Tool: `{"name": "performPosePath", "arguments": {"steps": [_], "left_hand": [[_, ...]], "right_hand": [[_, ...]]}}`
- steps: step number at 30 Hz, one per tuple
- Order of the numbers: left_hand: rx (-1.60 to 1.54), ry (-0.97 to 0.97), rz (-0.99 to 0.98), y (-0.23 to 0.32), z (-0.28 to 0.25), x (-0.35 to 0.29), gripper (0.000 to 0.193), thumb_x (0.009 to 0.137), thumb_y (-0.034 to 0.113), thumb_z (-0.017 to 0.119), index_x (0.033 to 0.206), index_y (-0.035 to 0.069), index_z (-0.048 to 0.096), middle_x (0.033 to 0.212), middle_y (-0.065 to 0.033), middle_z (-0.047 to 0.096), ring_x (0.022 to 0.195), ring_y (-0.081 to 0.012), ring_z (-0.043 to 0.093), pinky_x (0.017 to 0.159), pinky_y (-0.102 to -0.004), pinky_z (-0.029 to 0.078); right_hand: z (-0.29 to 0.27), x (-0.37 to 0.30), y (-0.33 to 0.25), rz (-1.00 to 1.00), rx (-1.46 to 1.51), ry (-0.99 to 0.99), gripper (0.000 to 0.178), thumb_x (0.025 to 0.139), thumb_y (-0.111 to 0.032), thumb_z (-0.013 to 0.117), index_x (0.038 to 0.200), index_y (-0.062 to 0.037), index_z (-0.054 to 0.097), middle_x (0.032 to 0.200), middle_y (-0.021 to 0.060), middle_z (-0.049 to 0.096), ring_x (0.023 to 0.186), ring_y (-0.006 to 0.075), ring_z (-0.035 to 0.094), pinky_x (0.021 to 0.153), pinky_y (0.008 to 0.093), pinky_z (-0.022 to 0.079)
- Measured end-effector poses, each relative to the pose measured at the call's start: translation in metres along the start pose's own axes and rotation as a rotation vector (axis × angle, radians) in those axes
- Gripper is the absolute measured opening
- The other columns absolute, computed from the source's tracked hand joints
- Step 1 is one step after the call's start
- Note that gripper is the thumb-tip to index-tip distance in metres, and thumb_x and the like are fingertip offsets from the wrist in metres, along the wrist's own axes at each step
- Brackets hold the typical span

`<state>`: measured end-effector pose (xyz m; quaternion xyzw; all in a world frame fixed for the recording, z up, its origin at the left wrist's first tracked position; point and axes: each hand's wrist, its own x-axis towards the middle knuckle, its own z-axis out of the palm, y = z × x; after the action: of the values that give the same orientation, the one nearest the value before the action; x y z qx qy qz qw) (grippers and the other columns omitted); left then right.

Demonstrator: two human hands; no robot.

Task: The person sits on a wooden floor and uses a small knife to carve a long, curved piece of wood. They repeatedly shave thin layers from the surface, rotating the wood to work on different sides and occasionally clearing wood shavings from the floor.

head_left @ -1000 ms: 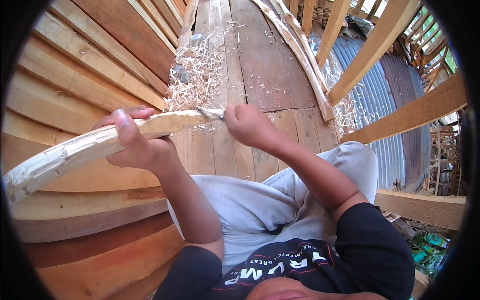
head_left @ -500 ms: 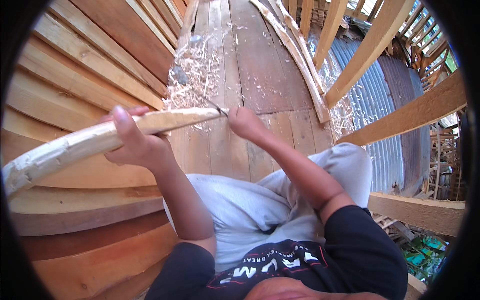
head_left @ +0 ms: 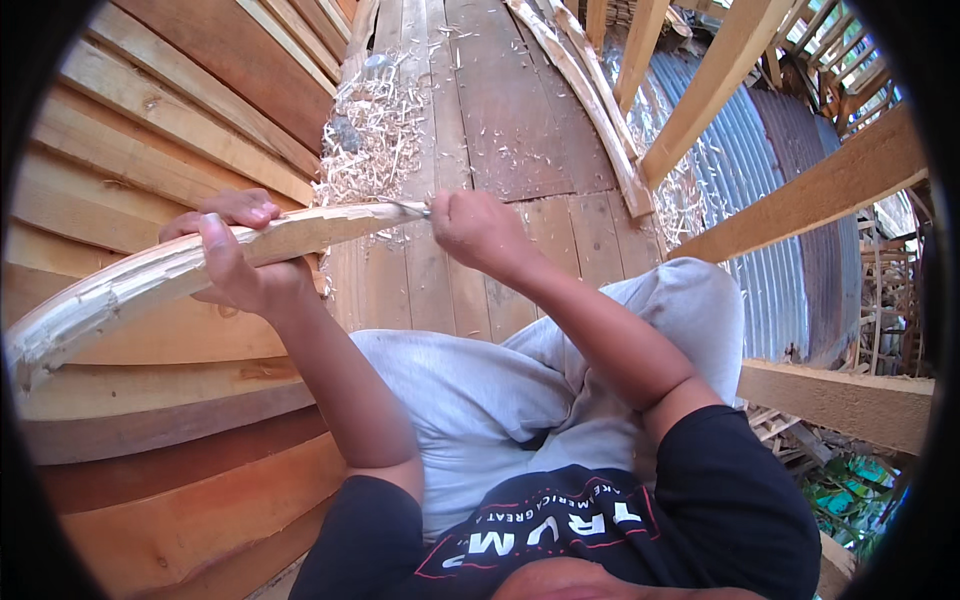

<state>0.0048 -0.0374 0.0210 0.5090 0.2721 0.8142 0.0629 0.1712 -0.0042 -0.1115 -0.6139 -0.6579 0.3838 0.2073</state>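
Gripped by the left hand (head_left: 240,258), the pale pole (head_left: 130,280) looks peeled and tapered toward the right hand (head_left: 478,232), closed around a thin knife (head_left: 405,207), with rough facets remaining beyond the left.

Shows a plank wall (head_left: 150,110) at ten o'clock, pale poles (head_left: 597,115) at one, corrugated metal (head_left: 738,150) at two and greenery (head_left: 850,500) at four.
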Motion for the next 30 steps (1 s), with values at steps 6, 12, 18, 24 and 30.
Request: {"name": "performPosePath", "arguments": {"steps": [6, 12, 18, 24, 30], "left_hand": [[0.017, 0.061, 0.055, 0.004, 0.01, -0.003, 0.02, 0.076, 0.015, 0.06, 0.085, 0.006, 0.045, 0.057, -0.0091, 0.051, 0.049, -0.0166, 0.052, 0.047, -0.0285, 0.047], [-0.141, -0.061, -0.009, 0.004, 0.015, -0.011, 0.021, 0.077, 0.015, 0.058, 0.088, 0.006, 0.043, 0.055, -0.0092, 0.05, 0.048, -0.0159, 0.049, 0.049, -0.0284, 0.047], [-0.106, -0.001, -0.032, 0.006, 0.007, -0.012, 0.019, 0.077, 0.013, 0.058, 0.088, 0.006, 0.044, 0.056, -0.0097, 0.05, 0.047, -0.0162, 0.049, 0.05, -0.0317, 0.049], [0.082, 0.075, -0.043, 0.02, 0.011, -0.011, 0.017, 0.078, 0.014, 0.056, 0.083, 0.004, 0.044, 0.058, -0.0096, 0.049, 0.05, -0.0177, 0.048, 0.053, -0.035, 0.046], [0.113, 0.095, -0.007, 0.036, 0.025, -0.014, 0.015, 0.078, 0.01, 0.057, 0.082, 0.0, 0.047, 0.058, -0.0099, 0.05, 0.05, -0.0198, 0.051, 0.053, -0.0336, 0.048]], "right_hand": [[0.004, -0.016, -0.001, 0.033, -0.011, 0.06, 0.044, 0.09, -0.03, 0.035, 0.089, 0.0003, 0.067, 0.092, 0.0283, 0.064, 0.088, 0.0427, 0.063, 0.08, 0.0502, 0.049], [0.028, 0.032, 0.087, 0.014, -0.161, -0.03, 0.043, 0.087, -0.027, 0.038, 0.092, 0.0046, 0.066, 0.098, 0.0304, 0.063, 0.093, 0.0443, 0.062, 0.086, 0.0477, 0.048], [0.016, 0.005, 0.023, 0.1, 0.113, 0.034, 0.051, 0.09, -0.03, 0.033, 0.089, 0.0086, 0.066, 0.095, 0.0309, 0.063, 0.094, 0.0467, 0.06, 0.088, 0.0507, 0.045], [0.014, 0.007, 0.023, 0.087, -0.012, 0.062, 0.047, 0.09, -0.031, 0.034, 0.093, 0.0002, 0.068, 0.097, 0.0264, 0.065, 0.094, 0.0441, 0.061, 0.087, 0.0491, 0.046], [0.022, 0.014, 0.09, -0.004, -0.181, -0.032, 0.04, 0.09, -0.028, 0.037, 0.095, 0.0004, 0.065, 0.094, 0.0251, 0.065, 0.09, 0.0413, 0.062, 0.08, 0.0478, 0.049]]}}
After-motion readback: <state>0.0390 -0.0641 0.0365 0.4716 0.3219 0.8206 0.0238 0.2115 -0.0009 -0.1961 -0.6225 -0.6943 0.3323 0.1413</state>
